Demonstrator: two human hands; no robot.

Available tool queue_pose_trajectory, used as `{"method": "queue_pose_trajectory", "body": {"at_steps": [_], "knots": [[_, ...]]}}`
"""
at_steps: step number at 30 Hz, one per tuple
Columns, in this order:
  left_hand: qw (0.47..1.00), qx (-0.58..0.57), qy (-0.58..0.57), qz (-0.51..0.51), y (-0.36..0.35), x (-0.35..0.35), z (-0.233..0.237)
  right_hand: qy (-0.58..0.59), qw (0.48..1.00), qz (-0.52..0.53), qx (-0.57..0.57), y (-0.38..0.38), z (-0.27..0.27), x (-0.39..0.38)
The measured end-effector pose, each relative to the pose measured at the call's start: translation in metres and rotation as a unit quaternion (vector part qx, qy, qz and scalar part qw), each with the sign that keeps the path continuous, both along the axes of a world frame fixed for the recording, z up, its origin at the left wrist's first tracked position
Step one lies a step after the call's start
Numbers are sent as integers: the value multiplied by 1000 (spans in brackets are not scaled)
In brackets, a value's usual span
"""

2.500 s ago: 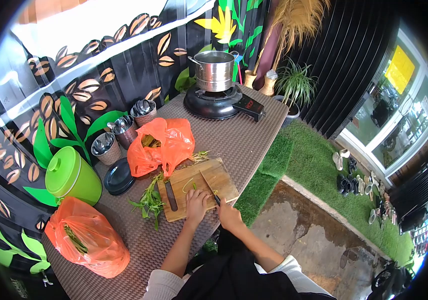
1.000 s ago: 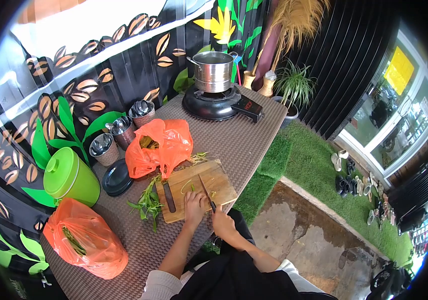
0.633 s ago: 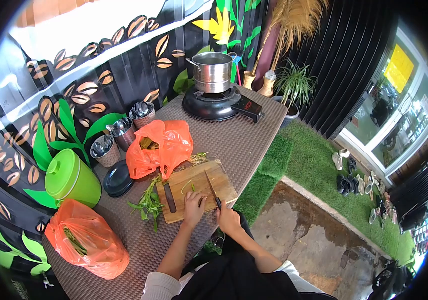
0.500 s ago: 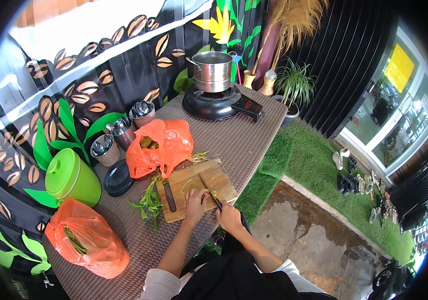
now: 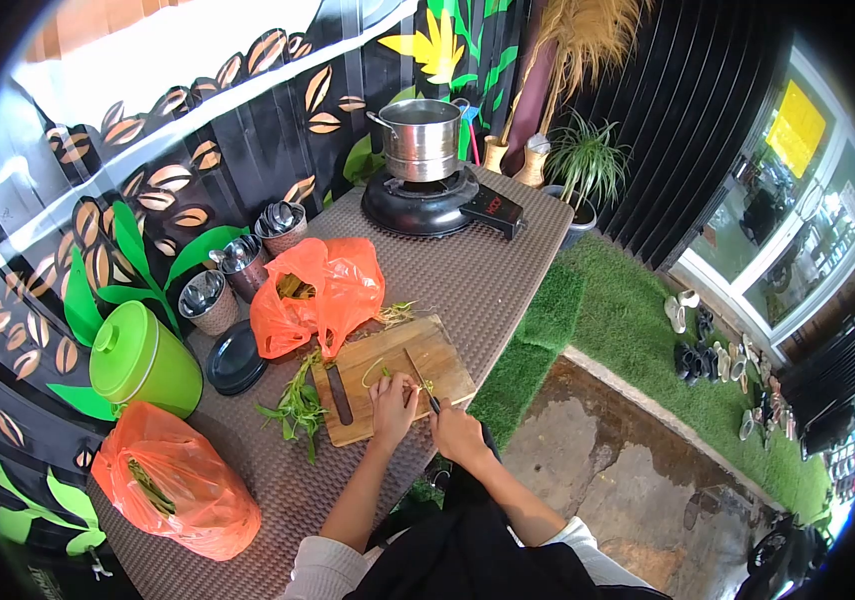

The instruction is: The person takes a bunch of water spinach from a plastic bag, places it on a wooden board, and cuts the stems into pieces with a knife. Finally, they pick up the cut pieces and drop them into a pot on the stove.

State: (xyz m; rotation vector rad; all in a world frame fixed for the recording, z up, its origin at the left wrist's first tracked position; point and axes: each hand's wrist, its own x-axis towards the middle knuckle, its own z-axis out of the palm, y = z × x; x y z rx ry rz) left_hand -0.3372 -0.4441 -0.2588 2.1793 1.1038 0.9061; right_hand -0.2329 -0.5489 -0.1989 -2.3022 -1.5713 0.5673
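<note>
My right hand (image 5: 459,434) is wrapped round the handle of a knife (image 5: 418,373), whose blade points away from me over a wooden cutting board (image 5: 368,352). My left hand (image 5: 394,408) rests on the board just left of the blade, its fingers bent together on thin green stems (image 5: 376,367). Small cut bits (image 5: 429,386) lie beside the blade. A dark slot runs along the board's left part. Leafy green sprigs (image 5: 298,408) are heaped against the board's left edge.
An open orange plastic bag (image 5: 348,285) stands behind the board; another orange bag (image 5: 188,490) sits front left. Left and back are a green lidded bucket (image 5: 153,365), dark plates (image 5: 237,360) and cutlery cups (image 5: 210,303). A steel pot (image 5: 422,145) stands on a black burner (image 5: 418,208).
The knife blade has shifted slightly to the right, and its tip is a little nearer me. My left hand stays nearly in place on the stems.
</note>
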Motion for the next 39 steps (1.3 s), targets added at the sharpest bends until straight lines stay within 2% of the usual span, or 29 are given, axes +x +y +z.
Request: {"method": "queue_pose_trajectory", "body": {"at_steps": [3, 7, 9, 17, 19, 21, 23, 28, 30, 31, 33, 36, 39], "knots": [[999, 52, -15, 5, 0, 1, 0, 2, 1000, -1, 3, -1, 3, -2], [1000, 7, 8, -10, 0, -1, -1, 19, 999, -31, -30, -1, -9, -14], [997, 70, -7, 0, 1, 0, -2, 23, 998, -54, -17, 7, -16, -14], [999, 37, -17, 2, 1, -3, -3, 18, 1000, -23, 2, 5, -13, -9], [999, 28, -17, 7, 2, -3, -7, 15, 996, -46, -69, 0, -13, -19], [996, 59, -69, -17, 3, -3, -8, 3, 998, -38, -56, 9, -19, -18], [996, 48, -71, -19, 3, -6, -6, 5, 999, -34, -25, 16, -24, -14], [992, 35, -117, -21, 14, -6, -21, 44, 998, -23, -29, 12, -4, -6], [984, -36, -175, -16, 18, -4, -26, 42, 996, -51, -52, 4, -2, -17], [984, -35, -176, -16, 19, -3, -27, 38, 996, -64, -55, 2, -6, -22], [963, -138, -230, -1, 19, -2, -23, 27, 996, -57, -64, 8, -13, -24], [972, -172, -160, 11, 23, -2, -14, 6, 998, -46, -49, 17, -21, -21], [973, -176, -148, 18, 25, -2, -17, 40, 998, -41, -35, 17, -12, -16]]}}
